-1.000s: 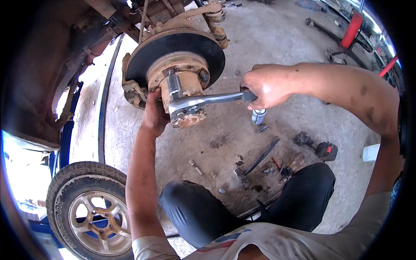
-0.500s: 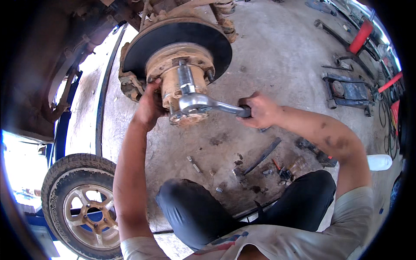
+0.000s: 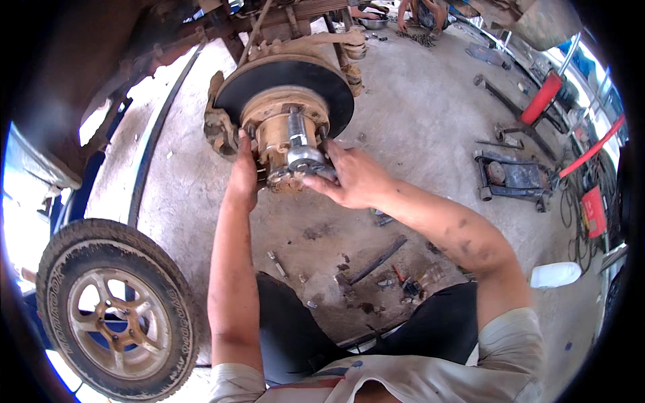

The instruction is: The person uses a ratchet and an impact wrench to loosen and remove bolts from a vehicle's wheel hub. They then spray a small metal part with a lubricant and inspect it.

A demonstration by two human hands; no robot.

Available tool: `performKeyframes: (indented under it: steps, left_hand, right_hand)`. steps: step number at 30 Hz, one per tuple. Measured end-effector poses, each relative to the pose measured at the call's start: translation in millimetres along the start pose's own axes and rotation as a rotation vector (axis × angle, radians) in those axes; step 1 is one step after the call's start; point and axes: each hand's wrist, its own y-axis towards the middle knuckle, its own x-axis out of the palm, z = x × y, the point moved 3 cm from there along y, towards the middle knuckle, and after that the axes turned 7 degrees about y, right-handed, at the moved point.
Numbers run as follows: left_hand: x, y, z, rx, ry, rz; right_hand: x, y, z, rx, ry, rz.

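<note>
A rusty, tan wheel hub [image 3: 269, 141] with a dark brake disc [image 3: 235, 94] and a crusted caliper [image 3: 218, 127] hangs under the vehicle. A long silver socket [image 3: 297, 127] sits at one of the hub's bolts, with the ratchet wrench [image 3: 304, 158] on its near end. My left hand [image 3: 245, 171] grips the hub's left side, thumb up along it and other fingers partly hidden. My right hand [image 3: 349, 176] is closed on the ratchet beside the hub; the handle is largely hidden by my fingers.
A wheel [image 3: 171, 299] stands lower left by a long rail [image 3: 161, 117]. Loose tools, including a hammer [image 3: 376, 258], lie between my knees. A floor jack [image 3: 514, 178], red equipment [image 3: 541, 97] and a white container [image 3: 556, 274] are on the right. Co-workers [image 3: 420, 17] crouch at the back.
My right hand has swung leftward with the ratchet from outstretched at the right to close beside the hub, so the handle now points toward me. The view has shifted slightly; co-workers now show.
</note>
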Motion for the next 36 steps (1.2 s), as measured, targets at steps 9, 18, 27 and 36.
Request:
performKeyframes:
  steps: [9, 18, 27, 36]
  left_hand:
    - [-23.5, 8.0, -66.4, 0.153, -0.066, 0.227]
    - [-15.3, 7.5, -74.7, 0.115, -0.265, 0.162]
    - [32.3, -54.2, -77.7, -0.154, -0.65, 0.117]
    - [2.9, -57.8, -44.5, 0.457, 0.057, 0.519]
  right_hand:
    - [-15.4, 13.4, -35.3, 0.005, -0.358, -0.033]
    - [-7.0, -32.5, -37.6, -0.166, -0.285, -0.068]
    - [-4.9, -43.4, -31.9, -0.252, -0.044, 0.107]
    - [13.3, -38.4, 3.6, -0.329, 0.18, 0.284]
